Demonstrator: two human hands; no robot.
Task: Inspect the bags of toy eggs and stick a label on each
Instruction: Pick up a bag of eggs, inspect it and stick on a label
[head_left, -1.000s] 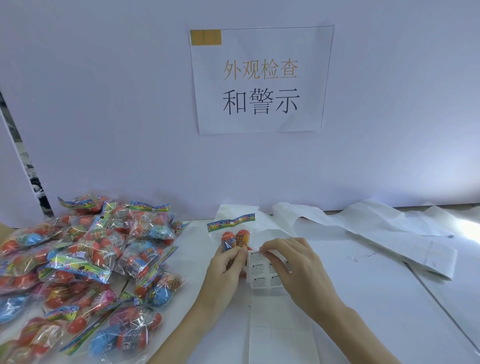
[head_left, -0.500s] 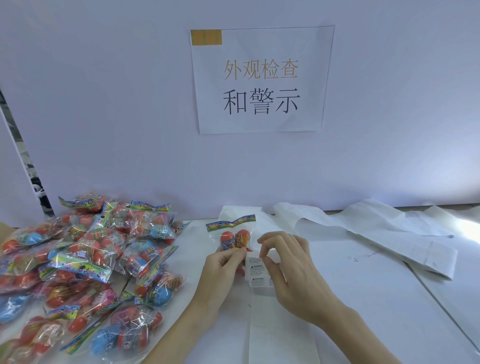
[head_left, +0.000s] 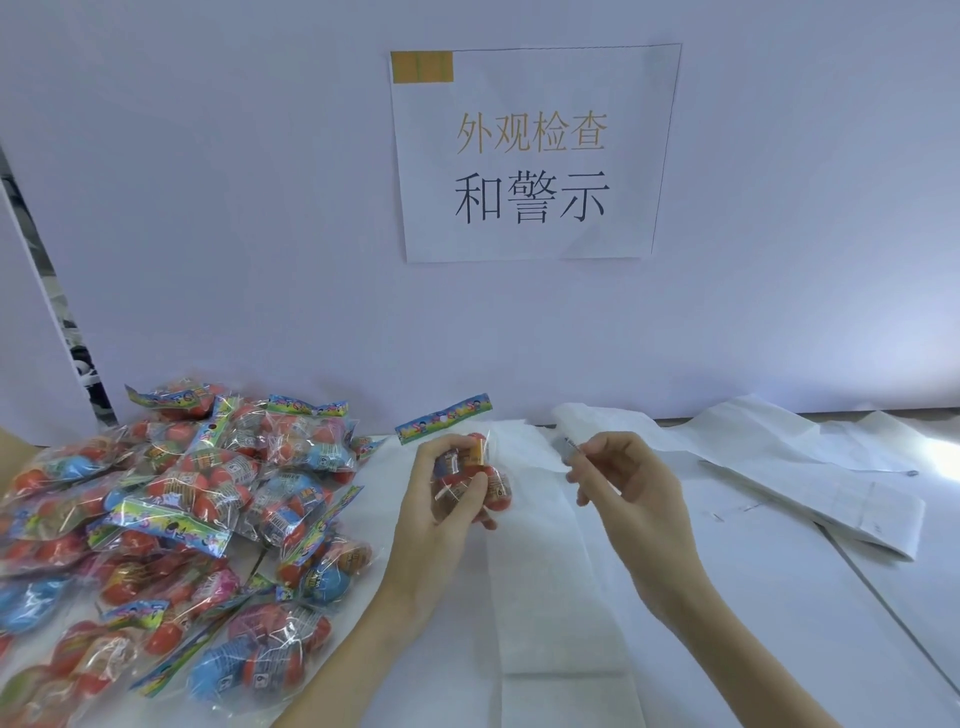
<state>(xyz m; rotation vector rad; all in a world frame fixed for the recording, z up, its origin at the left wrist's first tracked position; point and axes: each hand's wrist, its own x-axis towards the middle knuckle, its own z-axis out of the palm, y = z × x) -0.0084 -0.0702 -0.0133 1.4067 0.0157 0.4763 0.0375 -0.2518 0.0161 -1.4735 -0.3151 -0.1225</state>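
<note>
— What have you got in your hands?

— My left hand (head_left: 447, 499) grips one bag of toy eggs (head_left: 480, 475), lifted off the table (head_left: 753, 597). My fingers and thumb curl round the lower part of it, over the red eggs inside. Its printed header strip (head_left: 444, 418) sticks up and tilts toward the wall.

— And the other hand?

— My right hand (head_left: 623, 488) is just beside the bag, not touching it. Thumb and fingertips are pressed together on a small white label (head_left: 571, 449); I see only a blurred edge of it with some dark print, so I can't read it.

— Where do the labels lie?

— A long white backing sheet (head_left: 545, 571) runs across the table under both hands, toward me. More white sheets (head_left: 831, 467) lie crumpled and folded to the right, along the foot of the wall.

— And the rest of the bags?

— A pile of bags (head_left: 182, 509) sits at my left, well apart from the one I hold. They are clear wrappers with red, blue and a few pink eggs, heaped one over another, with the same coloured header strips.

— Anything in front of you?

— A white paper sign (head_left: 532, 156) fixed on the wall, with two lines of Chinese characters, the upper in orange and the lower in black, and an orange patch in its top left corner.
</note>
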